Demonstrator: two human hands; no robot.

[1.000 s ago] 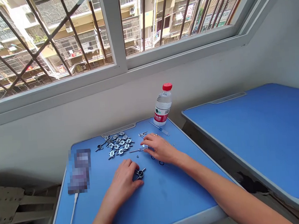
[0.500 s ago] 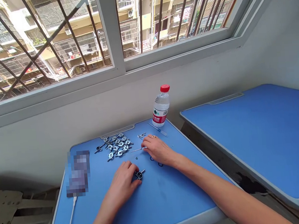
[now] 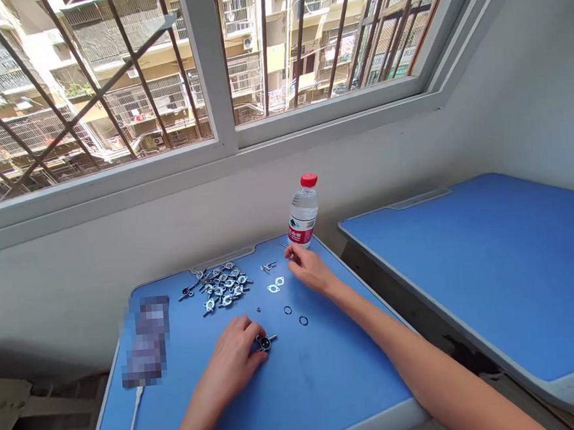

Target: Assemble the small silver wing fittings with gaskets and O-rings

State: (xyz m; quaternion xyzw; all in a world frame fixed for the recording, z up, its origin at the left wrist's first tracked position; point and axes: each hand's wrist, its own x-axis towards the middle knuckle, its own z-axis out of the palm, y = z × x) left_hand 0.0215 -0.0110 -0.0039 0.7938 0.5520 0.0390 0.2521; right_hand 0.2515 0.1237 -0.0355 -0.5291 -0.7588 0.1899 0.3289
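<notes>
My left hand rests on the blue table, thumb and fingers closed about a small metal fitting. That fitting has a round black face and a short stem sticking out to the right. Beside the water bottle, my right hand pinches what looks like a thin screwdriver; its slim shaft points left and the handle is mostly hidden by the fingers. Between the hands lie a tiny part, a black ring, another black ring and two flat silver gaskets.
A pile of several metal fittings lies at the back left, with a few metal pieces to its right. The red-capped bottle stands at the back edge. A blurred phone-like object has a white cable. Another blue table is at right.
My right hand has moved back and right to the bottle, taking the thin tool from beside the pile and uncovering the silver gaskets and black rings. My left hand stays on the fitting.
</notes>
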